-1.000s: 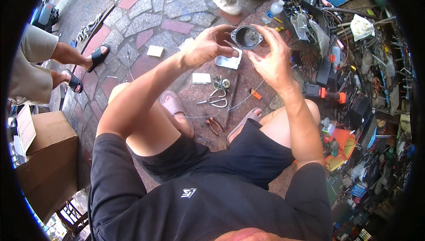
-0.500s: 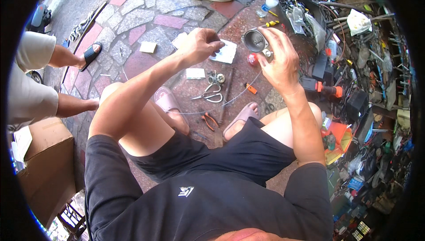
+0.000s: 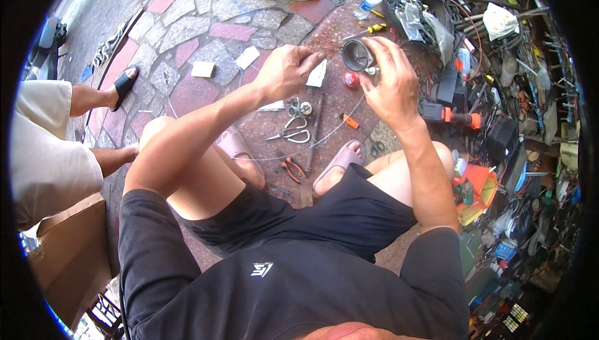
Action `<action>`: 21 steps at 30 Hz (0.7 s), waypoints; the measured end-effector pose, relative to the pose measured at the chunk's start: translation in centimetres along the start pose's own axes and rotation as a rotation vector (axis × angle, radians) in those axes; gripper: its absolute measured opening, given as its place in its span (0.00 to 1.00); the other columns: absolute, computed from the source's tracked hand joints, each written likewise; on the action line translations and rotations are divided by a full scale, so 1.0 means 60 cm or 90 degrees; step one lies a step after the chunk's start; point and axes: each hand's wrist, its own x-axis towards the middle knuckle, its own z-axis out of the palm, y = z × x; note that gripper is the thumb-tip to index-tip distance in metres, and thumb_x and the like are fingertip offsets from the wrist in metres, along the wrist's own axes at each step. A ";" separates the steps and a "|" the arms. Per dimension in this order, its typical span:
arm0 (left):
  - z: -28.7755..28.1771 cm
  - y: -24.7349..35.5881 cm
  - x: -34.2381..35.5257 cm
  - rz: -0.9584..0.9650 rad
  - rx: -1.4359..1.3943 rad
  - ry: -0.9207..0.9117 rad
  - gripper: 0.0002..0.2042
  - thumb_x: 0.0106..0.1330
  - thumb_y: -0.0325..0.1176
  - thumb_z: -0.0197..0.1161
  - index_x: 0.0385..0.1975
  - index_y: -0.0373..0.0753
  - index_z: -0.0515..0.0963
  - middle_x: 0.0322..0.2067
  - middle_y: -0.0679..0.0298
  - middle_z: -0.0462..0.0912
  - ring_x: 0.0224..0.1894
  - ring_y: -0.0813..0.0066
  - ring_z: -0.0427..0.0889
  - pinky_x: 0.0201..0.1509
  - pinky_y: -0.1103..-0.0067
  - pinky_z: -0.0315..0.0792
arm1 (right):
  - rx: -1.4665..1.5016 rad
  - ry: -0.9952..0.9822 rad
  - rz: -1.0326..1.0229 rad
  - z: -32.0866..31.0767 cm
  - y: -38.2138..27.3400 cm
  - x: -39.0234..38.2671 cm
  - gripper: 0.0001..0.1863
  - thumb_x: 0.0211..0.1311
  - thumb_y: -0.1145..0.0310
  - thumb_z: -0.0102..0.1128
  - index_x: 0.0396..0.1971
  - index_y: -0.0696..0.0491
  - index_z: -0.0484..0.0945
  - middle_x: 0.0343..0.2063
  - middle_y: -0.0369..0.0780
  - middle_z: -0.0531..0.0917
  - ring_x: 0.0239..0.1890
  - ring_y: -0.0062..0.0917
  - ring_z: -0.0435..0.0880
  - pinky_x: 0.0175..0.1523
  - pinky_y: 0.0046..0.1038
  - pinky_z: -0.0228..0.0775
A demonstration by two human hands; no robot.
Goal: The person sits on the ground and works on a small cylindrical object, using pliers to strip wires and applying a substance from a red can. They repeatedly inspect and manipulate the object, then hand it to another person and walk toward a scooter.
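My right hand (image 3: 398,87) grips a round grey metal housing (image 3: 355,57), its open, hollow side showing. Off to the left, my left hand (image 3: 286,74) is raised over the ground with thumb and fingers pinched together; anything between them is too small to make out. Beneath it a white paper (image 3: 317,74) is partly covered by the hand. A thin pale cable (image 3: 340,133) curves from below the right hand toward my feet. Just under the housing is a red round object (image 3: 351,79). Scissors (image 3: 298,135) and small metal parts (image 3: 299,108) lie between my feet and hands.
Orange-handled pliers (image 3: 292,169) and an orange block (image 3: 350,121) lie near my feet. A yellow screwdriver (image 3: 376,28) and a bottle (image 3: 372,1) are farther off. Piled tools and scrap (image 3: 530,128) fill the right side. Another person's legs (image 3: 87,99) stand at left beside a cardboard box (image 3: 73,249).
My left hand has shifted slightly toward me and now hides more of the paper. The right hand keeps the housing in nearly the same place. The person at left has moved nearer.
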 end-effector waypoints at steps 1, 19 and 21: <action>0.004 -0.005 0.000 0.024 0.020 -0.007 0.23 0.80 0.48 0.56 0.31 0.33 0.81 0.16 0.63 0.77 0.18 0.77 0.77 0.26 0.73 0.72 | 0.011 -0.001 0.010 0.000 0.001 -0.001 0.37 0.45 0.77 0.78 0.60 0.52 0.76 0.55 0.43 0.80 0.57 0.42 0.80 0.62 0.40 0.73; 0.012 -0.026 0.015 -0.034 -0.732 -0.247 0.22 0.82 0.41 0.51 0.67 0.34 0.70 0.55 0.57 0.83 0.51 0.65 0.87 0.57 0.70 0.80 | 0.676 -0.074 0.306 0.050 -0.008 -0.019 0.33 0.55 0.75 0.79 0.61 0.64 0.75 0.48 0.45 0.87 0.49 0.24 0.87 0.53 0.27 0.82; 0.010 -0.025 0.015 -0.016 -0.766 -0.262 0.21 0.82 0.40 0.51 0.67 0.33 0.69 0.56 0.56 0.83 0.51 0.65 0.87 0.58 0.71 0.81 | 0.602 -0.070 0.272 0.053 -0.007 -0.017 0.34 0.55 0.75 0.79 0.63 0.62 0.75 0.50 0.44 0.85 0.49 0.25 0.87 0.52 0.27 0.83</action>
